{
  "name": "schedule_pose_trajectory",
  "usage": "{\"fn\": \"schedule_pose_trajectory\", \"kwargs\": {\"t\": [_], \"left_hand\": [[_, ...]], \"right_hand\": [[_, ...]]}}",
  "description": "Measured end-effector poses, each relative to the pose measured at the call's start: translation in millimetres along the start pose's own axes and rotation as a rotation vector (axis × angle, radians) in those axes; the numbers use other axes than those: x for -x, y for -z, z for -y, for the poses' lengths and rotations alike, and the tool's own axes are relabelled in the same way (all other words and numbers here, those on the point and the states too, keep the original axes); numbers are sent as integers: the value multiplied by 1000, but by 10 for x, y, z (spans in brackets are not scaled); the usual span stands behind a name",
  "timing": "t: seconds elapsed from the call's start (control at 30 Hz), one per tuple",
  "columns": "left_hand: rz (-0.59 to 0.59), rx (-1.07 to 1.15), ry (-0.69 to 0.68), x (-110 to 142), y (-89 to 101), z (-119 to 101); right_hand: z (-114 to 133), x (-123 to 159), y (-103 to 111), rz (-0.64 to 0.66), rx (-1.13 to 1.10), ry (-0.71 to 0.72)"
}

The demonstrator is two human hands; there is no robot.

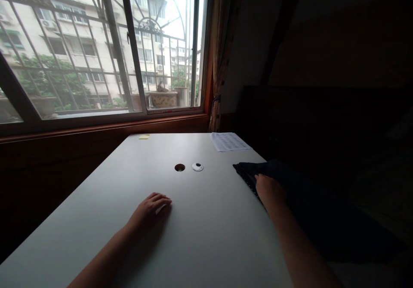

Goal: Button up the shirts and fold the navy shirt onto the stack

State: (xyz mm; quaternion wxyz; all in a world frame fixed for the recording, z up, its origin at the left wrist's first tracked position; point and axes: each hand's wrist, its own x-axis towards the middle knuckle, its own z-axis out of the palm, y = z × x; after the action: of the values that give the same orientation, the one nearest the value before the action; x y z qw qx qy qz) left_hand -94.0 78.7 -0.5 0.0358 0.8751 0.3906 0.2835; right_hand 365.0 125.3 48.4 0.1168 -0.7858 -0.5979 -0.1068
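The two hands were held well apart. Nothing was seen to be gripped by the left hand (pixel 151 208), whose fingers were loosely bent over the white table (pixel 200 240); whether the tabletop was touched by the fingertips could not be told. The right hand (pixel 271 189) was laid on the dark cloth (pixel 316 206), close to its left edge; whether the fabric was pinched or merely pressed was hidden.

A slip over the table's right side was judged the likeliest mishap, since the cloth was spread along that side and might be carried off by its own weight if it were pushed outward. Bunching was also judged possible: with only one hand placed on the fabric, a pull could be left unopposed at the other end. The lower folds might be misjudged too, as they were sunk in shadow.

The cloth was found directly under the right hand, its pointed corner reached toward ten o'clock and its bulk stretched toward four. From the left hand it was set at two to three o'clock, with bare tabletop between.

Farther out, a round hole (pixel 180 167) was seen at one o'clock from the left hand, with a white cap (pixel 197 167) just to its three o'clock. Printed papers (pixel 230 142) were laid at eleven o'clock from the right hand, and a yellow note (pixel 144 136) at twelve from the left.
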Motion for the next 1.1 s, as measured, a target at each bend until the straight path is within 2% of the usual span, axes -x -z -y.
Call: {"fn": "schedule_pose_trajectory", "kwargs": {"t": [0.23,0.37,0.47,0.5,0.53,0.6,0.63,0.7,0.77,0.83,0.93,1.1], "left_hand": [[46,-9,-37,1,-41,51],[69,-19,-32,13,-69,93],[68,-28,-8,26,-90,117],[67,-28,3,31,-96,116],[66,-23,12,36,-102,108],[66,4,7,44,-114,71],[68,25,-11,48,-120,42],[75,74,-61,53,-131,-31],[79,112,-95,53,-142,-113],[53,131,-81,43,-149,-190],[-28,168,30,5,-146,-269],[-104,336,264,-65,-112,-291]], "right_hand": [[394,114,-10,-52,-90,109],[715,252,-14,-18,-242,274],[1015,478,9,59,-410,440],[1122,587,18,117,-499,512],[1228,710,25,261,-741,578],[1423,976,33,638,-1198,635],[1507,1105,33,819,-1387,608],[1630,1314,30,1126,-1627,536],[1688,1425,35,1303,-1756,447],[1684,1434,60,1367,-1833,342],[1607,1333,141,1380,-1941,215],[1488,1240,270,1384,-2102,179]]}}
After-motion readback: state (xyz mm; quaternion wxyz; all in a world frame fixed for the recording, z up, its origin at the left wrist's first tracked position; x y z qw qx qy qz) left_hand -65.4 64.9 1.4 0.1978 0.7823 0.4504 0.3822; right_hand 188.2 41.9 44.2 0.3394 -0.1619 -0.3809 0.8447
